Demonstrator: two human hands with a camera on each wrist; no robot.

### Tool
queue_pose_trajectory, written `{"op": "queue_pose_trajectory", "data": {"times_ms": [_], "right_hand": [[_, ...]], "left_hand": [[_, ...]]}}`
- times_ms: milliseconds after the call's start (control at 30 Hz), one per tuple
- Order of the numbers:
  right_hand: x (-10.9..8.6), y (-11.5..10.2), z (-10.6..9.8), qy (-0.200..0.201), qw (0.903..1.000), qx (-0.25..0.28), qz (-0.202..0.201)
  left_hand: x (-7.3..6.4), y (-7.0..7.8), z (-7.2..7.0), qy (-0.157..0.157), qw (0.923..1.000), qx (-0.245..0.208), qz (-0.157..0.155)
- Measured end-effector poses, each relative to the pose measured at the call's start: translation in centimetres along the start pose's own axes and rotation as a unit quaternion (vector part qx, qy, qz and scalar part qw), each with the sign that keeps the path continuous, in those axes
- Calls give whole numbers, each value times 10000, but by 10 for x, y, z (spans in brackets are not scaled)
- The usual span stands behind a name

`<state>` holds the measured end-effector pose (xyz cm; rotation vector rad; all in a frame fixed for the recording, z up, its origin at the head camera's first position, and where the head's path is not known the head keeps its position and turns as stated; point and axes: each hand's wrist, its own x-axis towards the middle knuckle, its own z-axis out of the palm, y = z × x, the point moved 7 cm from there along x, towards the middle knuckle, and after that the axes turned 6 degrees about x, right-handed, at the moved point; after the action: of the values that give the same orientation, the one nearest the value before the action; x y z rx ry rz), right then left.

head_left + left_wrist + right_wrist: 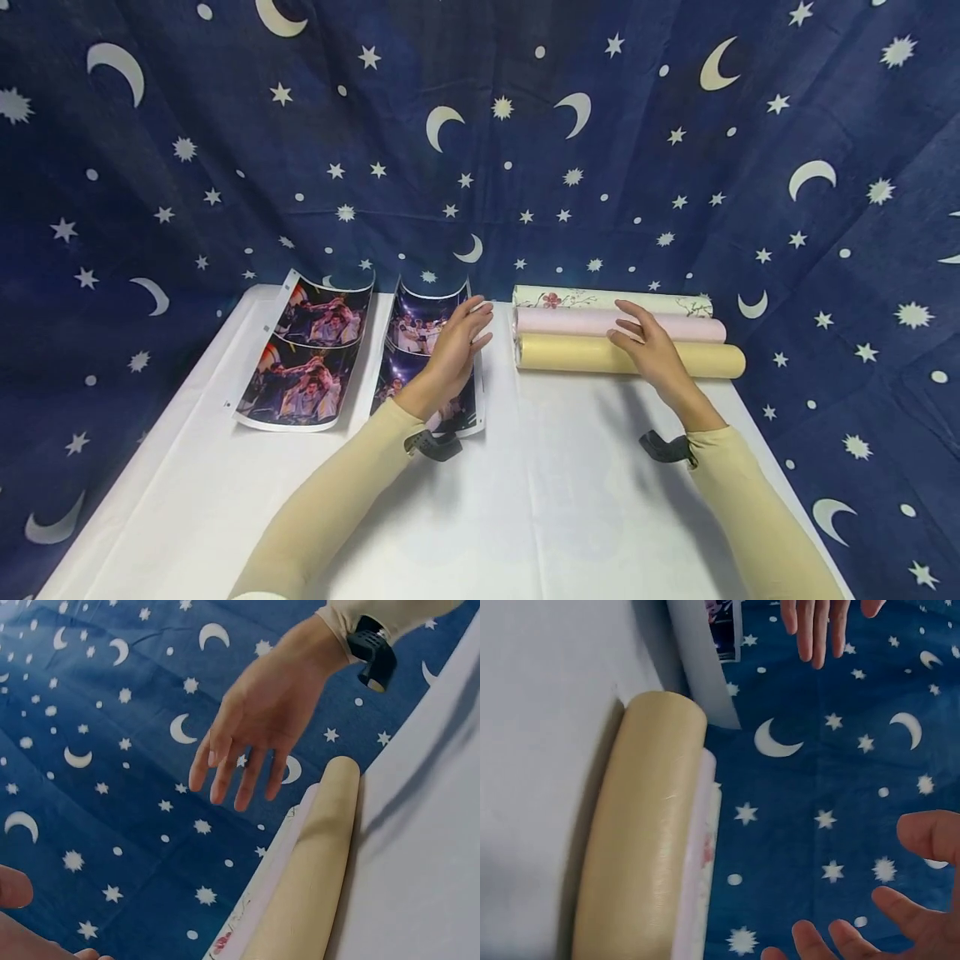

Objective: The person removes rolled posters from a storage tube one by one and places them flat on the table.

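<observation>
My left hand [450, 354], fingers loosely spread, hovers over the right-hand one of two curled photo prints [397, 379]. Above the rolls is my right hand [656, 354], its fingers apart and slightly bent. Neither hand holds anything. Three rolls lie side by side on the table: a yellow roll [573, 354] nearest me, a pale pink roll [562, 320] behind it, and a white roll with red blossoms [615, 298] at the back. In the left wrist view, the yellow roll [315, 862] lies beyond and below the right hand [274, 712], apart from it.
Another curled print [303, 379] lies at the left with its edges lifting. A white cloth covers the table [480, 517]. Behind and at the sides hangs a dark blue curtain [495, 208] with moons and stars. Each wrist carries a black camera mount [438, 446].
</observation>
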<state>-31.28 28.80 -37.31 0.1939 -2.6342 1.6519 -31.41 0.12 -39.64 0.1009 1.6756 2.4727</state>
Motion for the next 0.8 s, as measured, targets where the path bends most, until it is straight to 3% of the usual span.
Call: {"op": "queue_pose_trajectory", "data": {"times_ms": [200,333,500,667,800], "right_hand": [[22,15,6,-126,9995,158,248],[40,27,5,-163,9991,193,332],[58,38,1,-218,9982,-118,537],[74,43,-1,-208,9960,-437,748],[87,46,-1,-183,9948,-547,839]], "left_hand": [[24,-14,1,329,9981,-361,-386],[36,-19,6,346,9969,-483,-511],[50,-19,11,287,9976,-286,-569],[74,-28,7,618,9961,-31,-628],[128,-72,-14,754,9956,84,-551]]}}
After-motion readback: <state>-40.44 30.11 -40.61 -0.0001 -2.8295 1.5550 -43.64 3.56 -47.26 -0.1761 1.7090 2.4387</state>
